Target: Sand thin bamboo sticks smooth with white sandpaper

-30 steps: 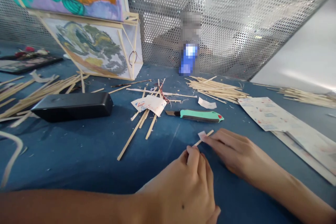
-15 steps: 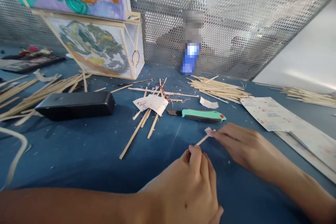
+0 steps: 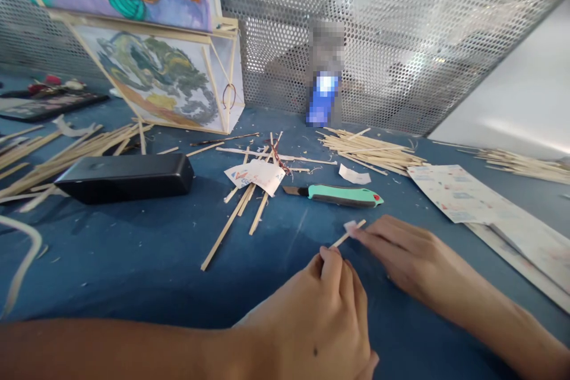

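Observation:
My left hand (image 3: 323,303) is closed around a thin wooden stick (image 3: 341,240), whose far end points up and to the right. Most of the stick's near part is hidden in the fist. Pinched in the fingertips of my right hand (image 3: 409,249) is a small white paper piece (image 3: 350,227), pressed against the stick a little short of its far tip. Just beyond both hands lies a green utility knife (image 3: 345,195), its blade out and pointing left. A curled paper scrap (image 3: 354,174) rests behind the knife.
Several loose sticks (image 3: 222,234) lie under printed paper scraps (image 3: 262,177) left of the knife. A black case (image 3: 127,178) and a stick-framed painted box (image 3: 155,80) stand at left. A stick pile (image 3: 374,151) is behind; printed sheets (image 3: 458,193) lie right. A perforated metal panel (image 3: 392,29) backs the table.
My right hand has slid the paper piece slightly down the stick towards my left hand, baring the stick's far tip. My left hand stays in place.

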Available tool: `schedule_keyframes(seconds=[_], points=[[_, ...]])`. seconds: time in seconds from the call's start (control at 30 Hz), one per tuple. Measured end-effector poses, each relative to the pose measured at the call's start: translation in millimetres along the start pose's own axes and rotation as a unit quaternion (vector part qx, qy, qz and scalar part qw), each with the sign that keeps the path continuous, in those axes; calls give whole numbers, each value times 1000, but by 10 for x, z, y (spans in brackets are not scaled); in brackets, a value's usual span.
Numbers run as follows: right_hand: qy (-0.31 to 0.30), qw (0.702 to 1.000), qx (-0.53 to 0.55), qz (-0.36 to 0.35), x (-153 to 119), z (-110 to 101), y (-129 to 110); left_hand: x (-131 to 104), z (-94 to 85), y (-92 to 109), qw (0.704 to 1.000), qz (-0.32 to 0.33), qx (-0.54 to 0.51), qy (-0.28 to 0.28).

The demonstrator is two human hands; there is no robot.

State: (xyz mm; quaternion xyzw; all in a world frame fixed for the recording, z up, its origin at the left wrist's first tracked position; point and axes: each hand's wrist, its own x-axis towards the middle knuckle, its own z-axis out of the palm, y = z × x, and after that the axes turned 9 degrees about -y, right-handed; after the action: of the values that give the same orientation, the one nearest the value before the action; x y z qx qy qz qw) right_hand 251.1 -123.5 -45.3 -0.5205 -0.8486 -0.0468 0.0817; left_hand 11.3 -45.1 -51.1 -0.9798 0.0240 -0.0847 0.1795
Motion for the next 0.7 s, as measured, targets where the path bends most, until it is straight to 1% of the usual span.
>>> schedule_keyframes(seconds=[0.07, 0.1, 0.2, 0.27, 0.3, 0.4, 0.47, 0.6, 0.63, 0.7], points=[[-11, 1000, 22, -20, 24, -4, -11, -1, 0, -1, 1000, 1, 2, -2], [-15, 1000, 22, -15, 26, -5, 4, -3, 1, 0, 1000, 1, 2, -2], [-2, 999, 3, 37, 0, 0, 79, -11, 3, 7, 1000, -3, -1, 1], [12, 999, -2, 50, -3, 4, 68, -12, 0, 9, 1000, -4, -3, -3], [12, 999, 5, 39, 8, 3, 35, -12, -4, 9, 1000, -2, -2, -5], [2, 999, 46, -25, 65, -6, -91, -9, -15, 6, 1000, 5, 10, -3], [-3, 998, 55, -37, 75, -11, -101, -10, -19, 7, 1000, 2, 11, -1], [4, 999, -34, 19, 4, -2, 25, -9, -16, 15, 1000, -6, -1, 5], [9, 998, -55, 22, -7, -2, 35, -6, -15, 14, 1000, -6, 0, 4], [6, 998, -57, 5, 1, -9, 5, 2, -14, 11, 1000, -10, 2, 2]])
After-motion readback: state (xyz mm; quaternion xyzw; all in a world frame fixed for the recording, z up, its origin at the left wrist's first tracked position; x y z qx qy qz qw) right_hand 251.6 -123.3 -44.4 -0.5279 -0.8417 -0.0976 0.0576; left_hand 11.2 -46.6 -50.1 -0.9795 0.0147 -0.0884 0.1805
